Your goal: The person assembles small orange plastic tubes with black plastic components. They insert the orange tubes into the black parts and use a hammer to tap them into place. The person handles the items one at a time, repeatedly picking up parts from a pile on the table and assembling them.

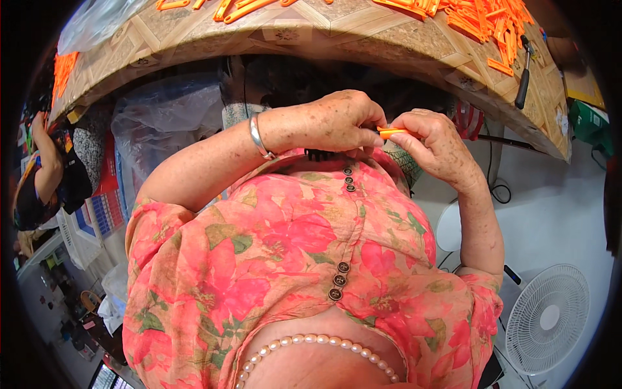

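In front of my body, below the table's near edge, my two hands meet at a small, slim orange plastic piece (392,132). My right hand (435,144) pinches it between thumb and fingers. The fingers of my left hand (334,123) are closed at the piece's left end, and whatever they hold there is hidden. On the patterned tabletop (291,35) lie more long orange plastic pieces (249,9), some scattered at the far edge. A dense heap of orange pieces (483,19) covers the table's right part.
A black-handled tool (523,81) lies at the table's right edge. Clear plastic bags (100,23) rest at the far left, and a clear plastic sheet (165,117) hangs below. Another person's arm (48,159) is at left. A white fan (549,318) stands at lower right.
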Motion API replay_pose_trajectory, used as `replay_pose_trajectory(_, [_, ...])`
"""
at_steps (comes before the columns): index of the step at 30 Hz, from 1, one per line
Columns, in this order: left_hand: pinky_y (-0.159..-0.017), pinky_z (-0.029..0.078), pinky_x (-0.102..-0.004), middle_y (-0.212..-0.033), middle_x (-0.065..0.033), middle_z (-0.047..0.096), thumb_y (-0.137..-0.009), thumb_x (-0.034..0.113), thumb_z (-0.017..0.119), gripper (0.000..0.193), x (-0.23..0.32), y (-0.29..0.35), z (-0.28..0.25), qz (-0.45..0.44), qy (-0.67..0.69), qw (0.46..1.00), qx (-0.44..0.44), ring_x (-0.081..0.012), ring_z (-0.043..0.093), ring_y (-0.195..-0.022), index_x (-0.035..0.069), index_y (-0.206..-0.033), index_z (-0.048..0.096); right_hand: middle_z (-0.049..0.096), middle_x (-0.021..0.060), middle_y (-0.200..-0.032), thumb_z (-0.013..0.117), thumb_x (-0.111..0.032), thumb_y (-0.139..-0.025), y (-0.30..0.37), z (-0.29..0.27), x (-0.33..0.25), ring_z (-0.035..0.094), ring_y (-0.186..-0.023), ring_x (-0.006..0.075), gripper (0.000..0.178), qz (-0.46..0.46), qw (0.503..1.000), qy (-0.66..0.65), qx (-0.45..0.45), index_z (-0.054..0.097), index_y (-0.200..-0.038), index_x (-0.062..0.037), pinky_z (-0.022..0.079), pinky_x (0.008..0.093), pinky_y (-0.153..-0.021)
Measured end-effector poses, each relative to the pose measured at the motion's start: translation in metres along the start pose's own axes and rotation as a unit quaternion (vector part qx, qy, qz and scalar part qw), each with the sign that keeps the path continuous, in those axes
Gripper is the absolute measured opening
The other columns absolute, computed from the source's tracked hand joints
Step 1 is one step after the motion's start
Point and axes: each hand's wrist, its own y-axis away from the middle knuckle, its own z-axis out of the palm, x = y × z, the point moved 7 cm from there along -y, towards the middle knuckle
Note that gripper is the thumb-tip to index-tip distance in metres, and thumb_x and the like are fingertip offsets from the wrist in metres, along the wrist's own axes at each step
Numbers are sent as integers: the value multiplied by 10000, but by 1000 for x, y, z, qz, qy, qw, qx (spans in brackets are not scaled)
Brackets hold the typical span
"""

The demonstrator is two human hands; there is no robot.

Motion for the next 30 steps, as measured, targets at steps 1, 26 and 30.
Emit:
replay_pose_trajectory(1, [-608,509,-242,-746,-47,688,-899,69,607,167,-1,-1,1,-3,-14,1000,5,-81,629,-648,-21,-1033,648,633,116,-746,610,-201,-856,-1,2,0,619,-743,305,174,-2,1000,13,-3,665,-844,-37,486,412,-681])
replay_pose_trajectory(26, [-451,441,-184,-761,-4,670,-966,143,560,173,-4,12,-3,-67,146,987,-3,-45,614,-614,26,-1010,679,650,90,-840,644,-157,-877,-7,-17,-20,610,-802,265,158,-62,995,20,73,667,-1010,-76,491,364,-716])
replay_pose_trajectory(30, [-493,471,-180,-786,-8,675,-962,128,560,171,3,17,0,-67,239,968,-28,-49,622,-634,4,-1007,669,662,81,-848,673,-118,-851,-4,-19,-24,616,-790,252,156,-130,988,37,76,676,-994,-57,495,350,-709])
